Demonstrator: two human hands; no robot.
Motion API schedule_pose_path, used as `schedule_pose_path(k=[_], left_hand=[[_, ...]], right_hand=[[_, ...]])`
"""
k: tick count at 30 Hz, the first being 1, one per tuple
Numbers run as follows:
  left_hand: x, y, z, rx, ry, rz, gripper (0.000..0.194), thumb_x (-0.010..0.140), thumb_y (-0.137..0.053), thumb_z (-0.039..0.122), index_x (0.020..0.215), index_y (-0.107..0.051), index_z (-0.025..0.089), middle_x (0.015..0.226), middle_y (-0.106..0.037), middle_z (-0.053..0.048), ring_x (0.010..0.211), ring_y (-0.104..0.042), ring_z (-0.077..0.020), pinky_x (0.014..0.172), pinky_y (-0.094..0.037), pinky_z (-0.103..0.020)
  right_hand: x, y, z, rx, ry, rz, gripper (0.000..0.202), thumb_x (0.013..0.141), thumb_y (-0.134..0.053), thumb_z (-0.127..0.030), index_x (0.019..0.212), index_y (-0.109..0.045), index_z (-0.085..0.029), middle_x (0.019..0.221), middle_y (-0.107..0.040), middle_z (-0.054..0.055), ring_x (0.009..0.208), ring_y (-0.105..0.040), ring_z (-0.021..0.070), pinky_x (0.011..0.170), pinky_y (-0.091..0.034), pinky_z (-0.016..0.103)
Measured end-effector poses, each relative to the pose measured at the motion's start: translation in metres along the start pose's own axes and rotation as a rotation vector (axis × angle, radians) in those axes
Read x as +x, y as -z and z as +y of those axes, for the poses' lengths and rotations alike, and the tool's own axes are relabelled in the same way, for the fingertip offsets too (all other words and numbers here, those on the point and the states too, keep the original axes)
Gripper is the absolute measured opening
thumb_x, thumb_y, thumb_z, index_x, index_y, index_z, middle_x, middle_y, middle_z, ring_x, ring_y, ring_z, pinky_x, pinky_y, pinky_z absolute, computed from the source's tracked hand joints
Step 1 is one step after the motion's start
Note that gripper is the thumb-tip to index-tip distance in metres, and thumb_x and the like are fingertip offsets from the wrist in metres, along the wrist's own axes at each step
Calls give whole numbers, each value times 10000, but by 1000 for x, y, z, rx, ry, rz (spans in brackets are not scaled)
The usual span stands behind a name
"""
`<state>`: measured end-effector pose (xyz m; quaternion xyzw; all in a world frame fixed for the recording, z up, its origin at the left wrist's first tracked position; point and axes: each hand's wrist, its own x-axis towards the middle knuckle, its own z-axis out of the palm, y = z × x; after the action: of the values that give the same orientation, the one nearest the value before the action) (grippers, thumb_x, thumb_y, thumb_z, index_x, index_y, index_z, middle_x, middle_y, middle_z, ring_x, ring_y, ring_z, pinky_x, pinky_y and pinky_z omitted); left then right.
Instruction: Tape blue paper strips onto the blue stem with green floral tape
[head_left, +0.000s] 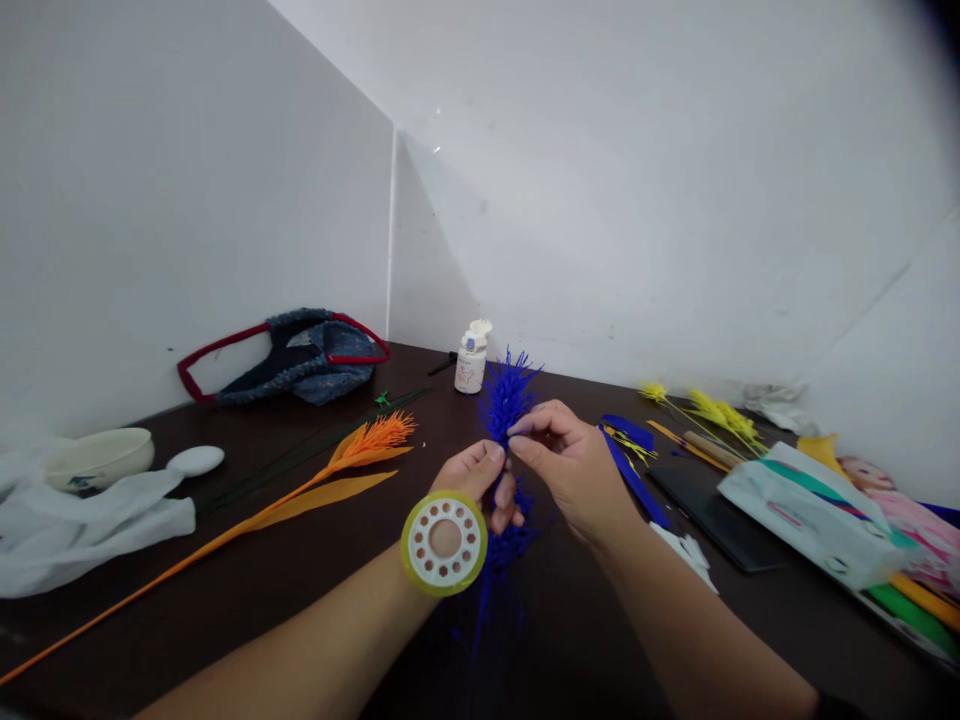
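Observation:
A blue paper wheat ear (507,395) stands upright in front of me, its frilly tip pointing away. My left hand (474,478) is closed round its lower part, thumb on the stem. The fingertips of my right hand (571,450) pinch at the ear's right side; whether they grip a separate strip I cannot make out. A roll of clear yellowish tape (444,543) with a white holed core lies against my left wrist. More blue fringed paper (511,535) shows below my left hand, partly hidden by it.
At left lie an orange wheat stalk (315,480), a bowl (101,458), a white spoon (196,461) and a cloth bag (300,360). Behind stands a white bottle (471,362). To the right are yellow wheat ears (724,418), a black tablet-like slab (716,518), a plastic packet (814,515) and a doll (911,520).

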<state>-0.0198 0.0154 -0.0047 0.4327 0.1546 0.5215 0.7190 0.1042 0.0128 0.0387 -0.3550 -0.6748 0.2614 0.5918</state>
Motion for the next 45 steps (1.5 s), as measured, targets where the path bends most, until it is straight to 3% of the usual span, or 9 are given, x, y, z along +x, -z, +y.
schedule_pose_path(k=[9, 16, 21, 23, 27, 31, 41, 45], left_hand=[[-1, -2, 6, -30, 69, -61, 238, 792, -584, 380, 721, -480, 179, 428, -473, 71, 309, -425, -64, 468, -461, -226], [-2, -5, 11, 57, 77, -36, 245, 786, -573, 386, 702, -465, 182, 408, -438, 80, 307, -391, -59, 468, -450, -225], [-1, -4, 16, 430, -17, 97, 216, 828, -467, 352, 683, -436, 195, 409, -466, 78, 329, -426, -85, 480, -442, -256], [-3, -5, 19, 677, -69, 145, 224, 844, -427, 340, 671, -432, 199, 444, -510, 58, 374, -466, -102, 486, -413, -252], [-7, -7, 23, 1204, -210, 169, 254, 849, -412, 300, 616, -423, 197, 519, -544, 20, 507, -512, -126, 542, -364, -251], [-9, -7, 21, 1555, -305, 174, 210, 836, -414, 272, 640, -426, 199, 553, -481, 20, 538, -465, -136, 531, -292, -252], [-12, -13, 22, 1728, -225, 71, 221, 857, -377, 284, 656, -417, 203, 567, -461, 20, 533, -437, -138, 529, -261, -259], [-13, -15, 24, 1725, -318, 56, 201, 846, -391, 257, 657, -429, 198, 688, -504, -11, 653, -476, -156, 590, -311, -268]], right_hand=[[-4, -6, 3, 303, -166, -18, 62, 697, -632, -141, 724, -625, -196, 700, -548, -24, 613, -540, 114, 602, -435, 274], [-4, -7, 4, 133, -103, 28, 71, 703, -627, -149, 752, -627, -200, 743, -552, -15, 623, -526, 119, 601, -411, 271], [-14, -8, 13, 304, -156, 267, 198, 695, -671, -193, 869, -582, -232, 764, -534, -36, 686, -508, 121, 651, -411, 257], [-24, -9, 16, 432, -262, 215, 136, 727, -655, -233, 832, -571, -214, 752, -548, -28, 693, -521, 126, 674, -414, 271], [-44, -12, 13, 581, -416, -27, 127, 776, -615, -281, 858, -578, -191, 736, -594, -7, 701, -548, 134, 712, -419, 290], [-50, -11, 7, 521, -443, -4, 185, 705, -677, -244, 850, -579, -185, 750, -618, -2, 745, -565, 139, 716, -425, 276], [-48, -6, 19, 392, -487, 99, 74, 678, -646, -190, 663, -576, -170, 624, -573, -32, 633, -509, 120, 655, -382, 269], [-48, -5, 19, 392, -496, 89, 55, 682, -631, -189, 670, -583, -165, 623, -567, -32, 625, -497, 119, 648, -378, 268]])
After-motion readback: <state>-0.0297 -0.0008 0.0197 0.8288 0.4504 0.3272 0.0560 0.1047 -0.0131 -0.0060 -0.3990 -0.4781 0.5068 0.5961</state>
